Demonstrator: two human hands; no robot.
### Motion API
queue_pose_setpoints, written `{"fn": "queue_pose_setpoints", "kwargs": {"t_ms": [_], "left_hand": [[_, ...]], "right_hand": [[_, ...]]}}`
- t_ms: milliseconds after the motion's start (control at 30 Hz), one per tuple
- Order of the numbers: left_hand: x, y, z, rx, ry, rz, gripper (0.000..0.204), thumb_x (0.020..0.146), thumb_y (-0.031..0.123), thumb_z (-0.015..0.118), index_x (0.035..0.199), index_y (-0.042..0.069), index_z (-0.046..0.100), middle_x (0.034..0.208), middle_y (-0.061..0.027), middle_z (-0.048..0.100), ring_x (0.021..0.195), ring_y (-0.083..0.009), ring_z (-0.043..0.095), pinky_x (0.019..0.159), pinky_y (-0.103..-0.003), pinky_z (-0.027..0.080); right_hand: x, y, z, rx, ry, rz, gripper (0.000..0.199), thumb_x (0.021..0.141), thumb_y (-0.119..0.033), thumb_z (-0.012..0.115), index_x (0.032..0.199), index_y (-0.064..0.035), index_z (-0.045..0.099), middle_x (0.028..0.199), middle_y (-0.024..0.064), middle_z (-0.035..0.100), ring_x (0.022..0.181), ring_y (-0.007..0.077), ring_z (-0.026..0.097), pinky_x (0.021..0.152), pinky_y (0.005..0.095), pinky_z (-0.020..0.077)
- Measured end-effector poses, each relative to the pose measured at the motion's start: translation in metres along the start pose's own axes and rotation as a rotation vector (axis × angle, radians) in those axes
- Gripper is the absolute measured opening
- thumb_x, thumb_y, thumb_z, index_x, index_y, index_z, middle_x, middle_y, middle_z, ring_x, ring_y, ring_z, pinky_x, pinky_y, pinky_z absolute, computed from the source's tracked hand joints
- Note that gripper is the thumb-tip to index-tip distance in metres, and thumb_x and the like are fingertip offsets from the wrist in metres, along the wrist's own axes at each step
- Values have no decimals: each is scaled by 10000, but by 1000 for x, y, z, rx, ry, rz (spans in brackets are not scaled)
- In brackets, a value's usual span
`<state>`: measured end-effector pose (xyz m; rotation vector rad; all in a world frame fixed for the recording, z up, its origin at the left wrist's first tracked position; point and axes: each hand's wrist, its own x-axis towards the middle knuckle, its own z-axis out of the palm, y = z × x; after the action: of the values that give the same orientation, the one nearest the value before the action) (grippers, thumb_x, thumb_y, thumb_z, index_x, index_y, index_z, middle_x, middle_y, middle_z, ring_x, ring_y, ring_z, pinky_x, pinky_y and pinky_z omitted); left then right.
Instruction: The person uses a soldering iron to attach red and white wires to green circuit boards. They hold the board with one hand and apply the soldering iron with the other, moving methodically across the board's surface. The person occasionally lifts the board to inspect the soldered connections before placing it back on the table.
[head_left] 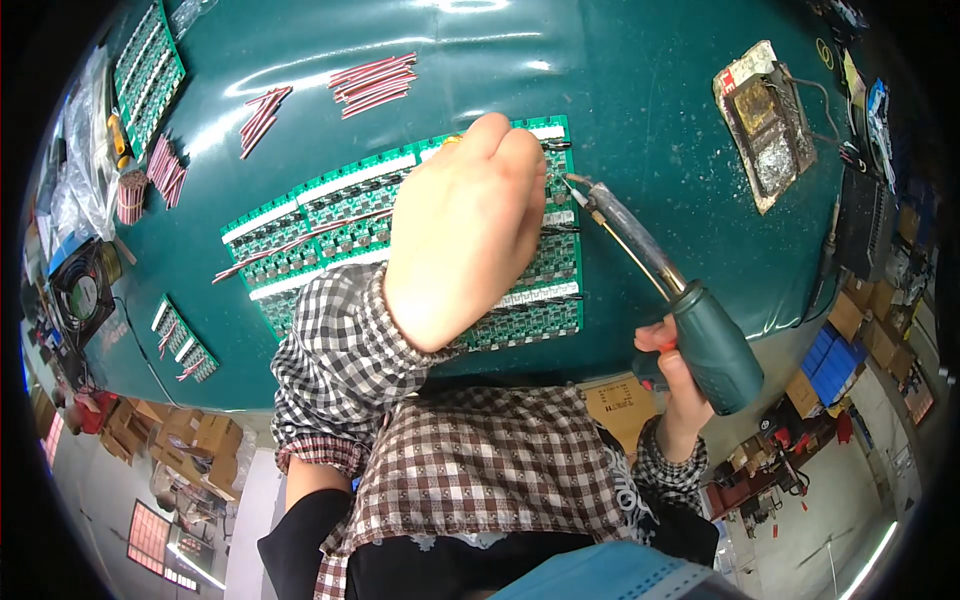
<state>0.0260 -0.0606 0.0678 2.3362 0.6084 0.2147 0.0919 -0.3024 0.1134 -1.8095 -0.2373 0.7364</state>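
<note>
Several green circuit boards lie joined in a panel on the table, with white strips and short black wires along their rows. My left hand rests over the panel's upper right part, fingers curled together; whatever they pinch is hidden beneath the hand. My right hand grips a green soldering gun, fingers around its handle by a red trigger. The gun's tip points up and left, at the panel's right edge near my left fingertips. A few red and white wires lie across the boards left of my left hand.
Bundles of red and white wires lie beyond the panel. At far left are another board panel and a black fan; a small board piece lies nearer. A worn, solder-stained tray lies at right on the green table mat.
</note>
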Motion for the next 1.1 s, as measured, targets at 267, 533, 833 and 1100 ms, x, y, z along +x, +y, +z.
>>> {"fn": "queue_pose_setpoints", "kwargs": {"t_ms": [267,533,833,1100], "left_hand": [[1,3,1,-7,-13,-33,119,748,32,654,830,58,572,805,-100,557,728,-304,589,627,-379,463],[1,2,2,-22,-7,-37,114,741,41,658,813,53,570,796,-96,556,702,-291,585,613,-374,457],[2,1,5,-13,20,-29,115,737,49,665,801,52,569,787,-92,556,680,-282,582,599,-369,455],[1,0,8,-33,62,5,116,700,30,624,751,25,520,742,-131,517,666,-322,554,593,-402,463]], "right_hand": [[-5,15,-11,-16,-29,-8,651,750,-65,798,1268,56,422,939,187,678,859,252,687,785,391,570],[-4,14,-11,-62,-45,-12,651,732,-67,814,1247,61,437,939,183,689,857,241,691,781,372,568],[0,11,-9,-149,-79,-46,419,712,-58,821,1043,48,588,925,123,665,848,206,693,754,316,568],[0,12,-9,-170,-66,-71,412,700,-90,838,1011,50,608,905,105,644,823,199,692,725,302,565]]}}
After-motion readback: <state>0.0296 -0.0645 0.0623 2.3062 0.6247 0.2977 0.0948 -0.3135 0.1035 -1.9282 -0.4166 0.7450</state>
